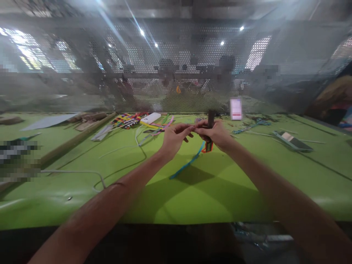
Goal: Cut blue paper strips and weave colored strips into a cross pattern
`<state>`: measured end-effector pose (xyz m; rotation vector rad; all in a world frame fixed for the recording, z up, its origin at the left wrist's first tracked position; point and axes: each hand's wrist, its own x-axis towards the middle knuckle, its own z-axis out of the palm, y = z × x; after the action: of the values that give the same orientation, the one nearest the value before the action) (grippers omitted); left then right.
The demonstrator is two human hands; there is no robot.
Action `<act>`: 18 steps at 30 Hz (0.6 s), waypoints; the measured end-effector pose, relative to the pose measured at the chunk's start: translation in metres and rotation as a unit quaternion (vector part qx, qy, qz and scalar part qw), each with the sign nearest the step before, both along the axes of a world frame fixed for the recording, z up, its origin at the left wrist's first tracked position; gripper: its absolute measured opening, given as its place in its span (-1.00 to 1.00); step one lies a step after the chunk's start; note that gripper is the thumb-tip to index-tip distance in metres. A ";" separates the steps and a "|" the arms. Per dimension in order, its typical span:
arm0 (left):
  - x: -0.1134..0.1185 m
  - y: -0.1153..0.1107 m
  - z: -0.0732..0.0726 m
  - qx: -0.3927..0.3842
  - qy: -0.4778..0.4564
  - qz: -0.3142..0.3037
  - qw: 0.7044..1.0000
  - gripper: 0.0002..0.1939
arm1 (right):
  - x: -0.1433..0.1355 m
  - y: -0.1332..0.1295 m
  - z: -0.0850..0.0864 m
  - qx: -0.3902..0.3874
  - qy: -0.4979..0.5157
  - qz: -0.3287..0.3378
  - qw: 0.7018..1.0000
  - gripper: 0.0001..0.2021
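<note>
In the middle of the view, both hands meet above the green tabletop [176, 205], fingertips together. My left hand [176, 138] is closed in a pinch, and what lies between its fingertips is too small to make out. My right hand [220, 135] is closed, its thumb and forefinger reaching to the left fingertips. A dark, stick-like tool [211, 120] passes upright through the right hand, with an orange-edged lower end [209, 147] showing beneath. A narrow blue strip [184, 168] slants down to the left from below the right hand; its upper end is hidden.
At the back left lie a multicoloured woven piece [126, 120], a white rectangular device [150, 118] and a long wooden stick [79, 136]. A phone [293, 141] rests on the right; a lit screen [235, 109] stands near the perforated panel [187, 91]. White cord [90, 172] curves at left.
</note>
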<state>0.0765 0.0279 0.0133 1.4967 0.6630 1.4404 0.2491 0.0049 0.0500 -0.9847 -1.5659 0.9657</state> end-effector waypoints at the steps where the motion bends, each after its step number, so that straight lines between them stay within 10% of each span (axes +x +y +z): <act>1: 0.000 0.000 0.001 -0.004 -0.001 0.003 1.000 -0.74 | 0.000 -0.001 0.001 -0.006 0.000 0.002 1.000 -0.68; 18: -0.007 -0.006 0.012 0.024 0.031 -0.052 0.998 -0.73 | -0.005 -0.006 0.001 0.009 0.001 -0.016 1.000 -0.64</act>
<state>0.0694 0.0222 0.0257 1.5960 0.5833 1.3446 0.2441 -0.0014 0.0514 -0.9932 -1.5498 0.9274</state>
